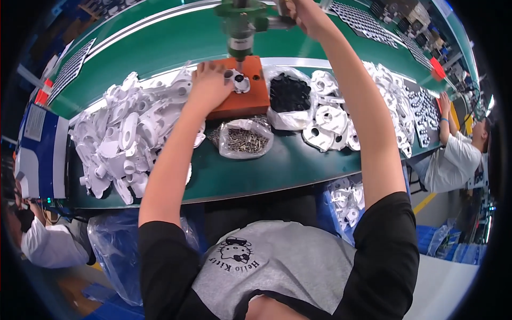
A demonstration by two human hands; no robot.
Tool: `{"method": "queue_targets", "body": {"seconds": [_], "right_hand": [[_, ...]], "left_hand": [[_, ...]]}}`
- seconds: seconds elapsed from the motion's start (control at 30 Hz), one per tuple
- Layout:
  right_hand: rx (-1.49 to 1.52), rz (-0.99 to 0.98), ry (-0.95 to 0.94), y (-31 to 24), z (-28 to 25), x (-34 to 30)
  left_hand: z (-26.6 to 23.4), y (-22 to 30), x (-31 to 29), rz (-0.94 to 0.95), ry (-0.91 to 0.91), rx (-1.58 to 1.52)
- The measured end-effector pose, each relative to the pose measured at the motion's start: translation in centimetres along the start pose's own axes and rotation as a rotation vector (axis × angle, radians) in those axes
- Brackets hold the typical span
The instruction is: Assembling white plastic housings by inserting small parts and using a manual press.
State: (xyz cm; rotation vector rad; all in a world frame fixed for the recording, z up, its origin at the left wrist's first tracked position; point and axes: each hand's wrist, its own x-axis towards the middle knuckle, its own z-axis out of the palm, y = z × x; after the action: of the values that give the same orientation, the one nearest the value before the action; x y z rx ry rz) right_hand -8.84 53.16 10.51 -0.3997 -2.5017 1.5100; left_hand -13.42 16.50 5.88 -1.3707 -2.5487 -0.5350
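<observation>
A small white plastic part [241,82] with a black round piece in it lies on an orange block [250,101]. My left hand [209,85] rests on the block's left side, with its thumb and forefinger at the part's left edge. Over the part stands a green press [240,34], its thin metal tip reaching down close to the black piece; whether they touch I cannot tell. Up at the top edge my right hand [306,16] is closed around the press's lever [281,7], partly cut off by the frame.
White plastic housings [128,133] are heaped at left, and round white parts [328,120] lie at right. Bags of black pieces [290,96] and metal screws [245,141] stand before the block. A blue bin [346,205] sits below the table. Other people work at both sides.
</observation>
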Motion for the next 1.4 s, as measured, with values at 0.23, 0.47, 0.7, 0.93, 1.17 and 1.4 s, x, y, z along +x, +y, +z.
{"method": "queue_targets", "body": {"seconds": [0.23,0.47,0.7,0.93,1.17,1.4], "right_hand": [[-0.688,-0.102,0.054,-5.8,5.8,-23.9],[-1.169,-0.160,0.053,-1.7,8.3,-29.8],[-1.158,-0.131,0.063,-0.6,8.6,-28.9],[-0.775,0.000,-0.019,-1.6,6.0,-28.7],[-0.340,-0.075,0.093,-3.3,5.6,-28.5],[0.183,-0.107,0.128,-7.2,9.6,-27.0]], "left_hand": [[-4.9,-1.4,2.0,0.025,-0.275,0.013],[-5.8,-6.3,5.3,-0.136,-0.077,0.294],[-7.0,-10.8,2.5,-0.209,-0.136,0.255],[-6.9,-10.9,-2.0,-0.269,-0.416,0.158],[-5.5,-15.0,0.0,-0.151,-0.398,0.034],[-9.3,-11.0,-2.0,-0.240,-0.114,-0.346]]}}
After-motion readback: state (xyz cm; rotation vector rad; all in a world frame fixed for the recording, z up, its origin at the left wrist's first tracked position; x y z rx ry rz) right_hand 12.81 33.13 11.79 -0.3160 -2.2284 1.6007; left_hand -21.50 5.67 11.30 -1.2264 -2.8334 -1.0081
